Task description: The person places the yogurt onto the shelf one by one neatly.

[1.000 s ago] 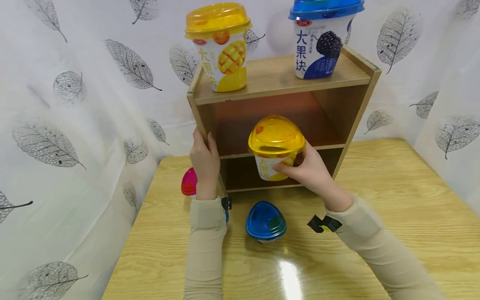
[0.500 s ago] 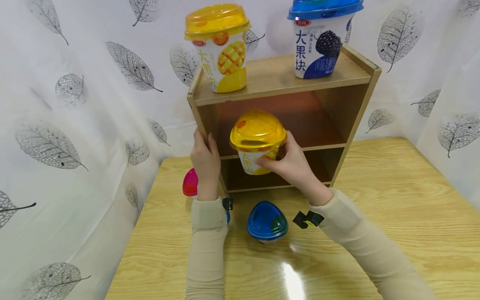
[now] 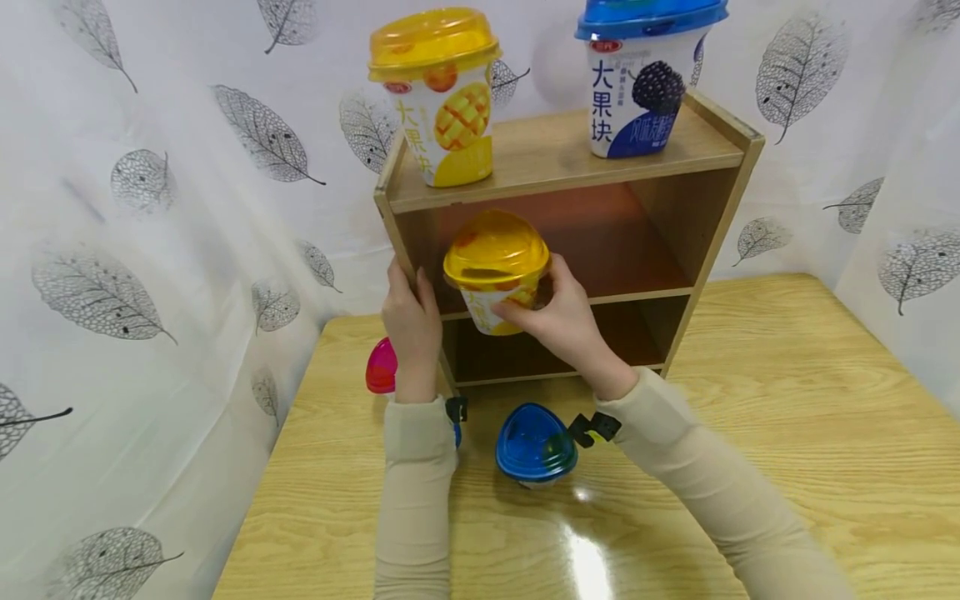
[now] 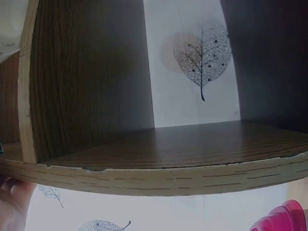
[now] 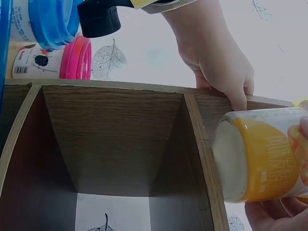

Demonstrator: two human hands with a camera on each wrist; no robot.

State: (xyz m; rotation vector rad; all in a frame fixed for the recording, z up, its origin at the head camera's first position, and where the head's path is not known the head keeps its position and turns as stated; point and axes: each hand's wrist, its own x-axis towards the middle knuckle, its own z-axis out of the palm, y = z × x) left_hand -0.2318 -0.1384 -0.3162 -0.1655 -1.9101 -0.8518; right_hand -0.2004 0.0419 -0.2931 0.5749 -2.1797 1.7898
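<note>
My right hand (image 3: 561, 321) grips a yogurt cup (image 3: 495, 254) with a domed yellow lid and mango print. The cup stands roughly upright, in front of the upper compartment of a small wooden shelf (image 3: 566, 182), toward its left side. In the right wrist view the cup's white base (image 5: 230, 161) is close to the middle board (image 5: 207, 159), with fingers (image 5: 276, 211) around its side. My left hand (image 3: 414, 333) holds the shelf's left side panel, its thumb at the front edge. Only a bit of that hand shows in the left wrist view.
On the shelf top stand a yellow-lidded mango cup (image 3: 450, 108) and a blue-lidded blackberry cup (image 3: 637, 92). A blue-lidded cup (image 3: 535, 442) stands on the table (image 3: 322, 500) in front. A pink-lidded cup (image 3: 381, 367) and another blue one are partly hidden behind my left arm.
My right hand has carried the mango cup to the left and slightly up, across the shelf's front. The left hand has stayed on the side panel.
</note>
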